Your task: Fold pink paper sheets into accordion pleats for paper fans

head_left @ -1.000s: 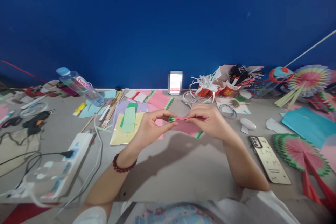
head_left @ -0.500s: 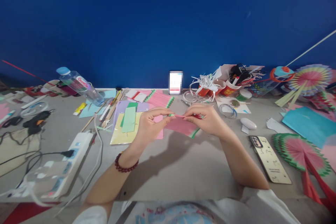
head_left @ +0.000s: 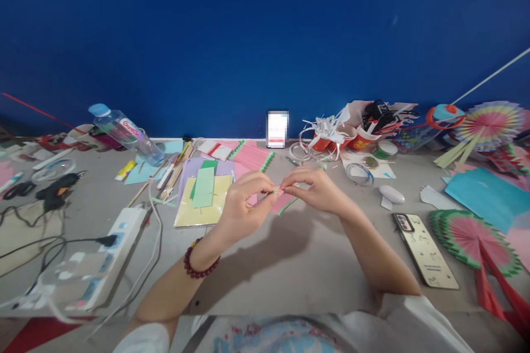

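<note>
Above the middle of the table, my left hand (head_left: 250, 198) pinches a pink sheet of paper (head_left: 282, 205) with a green edge. My right hand (head_left: 312, 188) pinches the same paper close beside the left fingertips. Fingers cover much of the folded edge, and part of the sheet hangs down below them. A pleated pink paper piece (head_left: 254, 155) with green zigzag ends lies behind my hands. Left of my left hand, green paper strips (head_left: 204, 187) rest on a yellow sheet in a clear sleeve (head_left: 184, 212).
A power strip (head_left: 120, 256) with cables and a tilted plastic bottle (head_left: 134, 135) are on the left. Paper cups (head_left: 362, 140), a phone (head_left: 426, 251), a white mouse (head_left: 391, 194) and a pink-green paper fan (head_left: 476, 242) stand or lie on the right. A lit screen (head_left: 277, 129) leans against the blue wall.
My right hand has moved left, so both hands' fingertips now meet at the paper's left end. Less of the pink sheet shows below them.
</note>
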`<state>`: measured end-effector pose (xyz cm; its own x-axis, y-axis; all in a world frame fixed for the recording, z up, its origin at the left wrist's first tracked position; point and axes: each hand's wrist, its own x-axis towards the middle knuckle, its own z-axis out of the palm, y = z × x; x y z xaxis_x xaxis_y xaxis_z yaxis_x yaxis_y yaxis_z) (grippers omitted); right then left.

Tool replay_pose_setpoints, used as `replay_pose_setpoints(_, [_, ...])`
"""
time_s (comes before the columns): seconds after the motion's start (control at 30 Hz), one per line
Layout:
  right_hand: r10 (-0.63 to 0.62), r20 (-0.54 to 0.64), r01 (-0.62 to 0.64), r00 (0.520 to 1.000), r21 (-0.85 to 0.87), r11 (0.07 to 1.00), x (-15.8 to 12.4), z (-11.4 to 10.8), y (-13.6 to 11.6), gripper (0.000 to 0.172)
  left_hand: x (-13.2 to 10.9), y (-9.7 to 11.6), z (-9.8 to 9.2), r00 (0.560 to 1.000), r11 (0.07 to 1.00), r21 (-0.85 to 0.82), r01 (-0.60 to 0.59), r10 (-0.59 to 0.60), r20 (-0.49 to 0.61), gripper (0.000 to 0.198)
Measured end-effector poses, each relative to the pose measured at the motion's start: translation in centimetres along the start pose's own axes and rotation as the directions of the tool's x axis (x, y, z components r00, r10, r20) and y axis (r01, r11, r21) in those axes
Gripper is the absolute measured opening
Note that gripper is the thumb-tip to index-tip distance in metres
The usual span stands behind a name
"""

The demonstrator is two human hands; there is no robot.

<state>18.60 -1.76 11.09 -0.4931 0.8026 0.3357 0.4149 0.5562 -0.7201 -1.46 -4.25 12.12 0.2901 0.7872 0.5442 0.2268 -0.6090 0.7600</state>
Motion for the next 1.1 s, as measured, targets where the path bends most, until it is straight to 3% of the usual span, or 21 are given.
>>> replay_pose_setpoints(0.17, [0.000,-0.037,0.000,0.999,0.004,1.000,0.2,-0.1,0.6,0.016,0.1,-0.2,-0.2,0.998,0.999,0.031,0.034,-0.036,0.053,0.006])
replay_pose_setpoints(0.4, [-0.038,-0.006,0.038,0.999,0.035,0.999,0.3,0.2,0.7,0.019,0.1,0.1,-0.6,0.998,0.990,0.123,-0.064,0.061,0.026,0.010])
replay_pose_setpoints(0.57, [-0.008,0.040,0.008,0.999,-0.008,1.000,0.4,-0.1,1.0,0.019,0.7,-1.1,-1.4,0.984,0.991,0.016,0.129,-0.126,-0.127,0.016])
replay_pose_setpoints(0.77, [0.253,0.046,-0.257,0.966,0.109,0.960,0.4,-1.4,2.1,0.022,1.9,-3.7,-2.6,0.879,0.902,-0.287,0.322,-0.397,-0.262,0.026])
replay_pose_setpoints(0.9, [0.321,0.023,-0.318,0.947,0.215,0.923,0.4,-1.8,2.9,0.024,2.3,-4.8,-3.1,0.847,0.861,-0.357,0.362,-0.463,-0.260,0.029])
replay_pose_setpoints(1.1, [0.359,0.028,-0.355,0.933,0.231,0.906,0.5,-2.1,3.0,0.024,2.7,-6.5,-2.8,0.862,0.863,-0.333,0.380,-0.462,-0.211,0.037])
